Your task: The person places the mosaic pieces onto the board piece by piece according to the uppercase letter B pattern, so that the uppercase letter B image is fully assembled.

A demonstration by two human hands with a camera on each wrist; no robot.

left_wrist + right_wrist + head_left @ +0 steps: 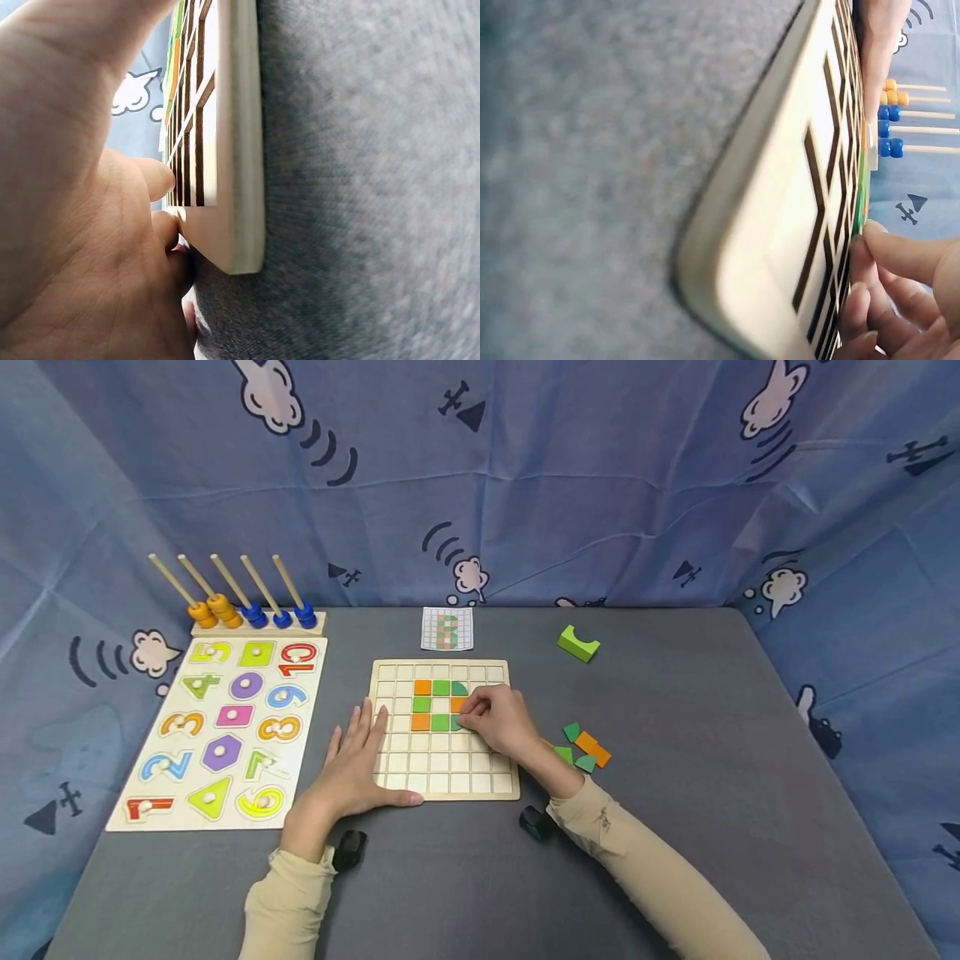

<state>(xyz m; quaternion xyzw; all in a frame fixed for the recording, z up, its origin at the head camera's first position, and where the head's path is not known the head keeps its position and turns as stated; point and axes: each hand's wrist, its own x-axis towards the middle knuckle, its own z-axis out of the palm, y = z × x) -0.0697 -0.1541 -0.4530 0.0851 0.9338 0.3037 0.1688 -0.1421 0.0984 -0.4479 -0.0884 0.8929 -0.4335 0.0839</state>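
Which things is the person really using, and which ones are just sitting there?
In use:
- grid board, steadied by the left hand
- green piece, at the right hand fingertips
- pattern card
- loose pieces beside the board

Just lying about:
- number puzzle
- bead abacus
- green block

A number puzzle board [217, 735], bead abacus [251, 610], pattern card [447, 628] and green block [577, 643] sit on the grey table [712, 735].
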